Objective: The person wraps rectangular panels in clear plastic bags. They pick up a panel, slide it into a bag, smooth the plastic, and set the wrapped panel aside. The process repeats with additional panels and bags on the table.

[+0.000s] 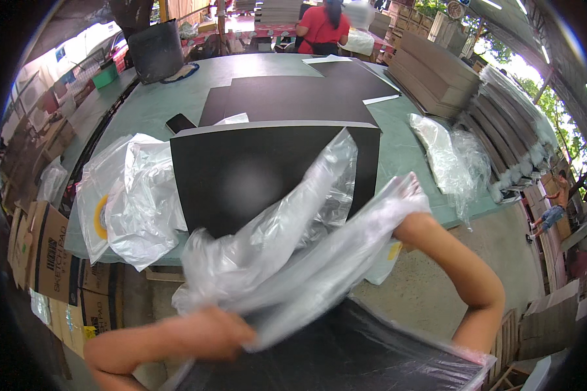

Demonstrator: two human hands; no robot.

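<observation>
head view — left hand (218, 333) grips the clear plastic bag (306, 241); right hand (407, 195) sits inside it — grip hidden.

a long pale green bench (176, 98) runs away through an open-sided shed, with daylight pouring in from the left and from the right, where green trees (554, 104) show beyond the roof edge (541, 32). stacks of flat brown cardboard (437, 75) line the right side of the bench, brown cartons (45, 254) stand on the left below it, and a black bin (155, 51) sits at the far left corner. the floor (424, 287) is bare grey concrete, and a person in a red top (323, 29) stands at the far end
</observation>
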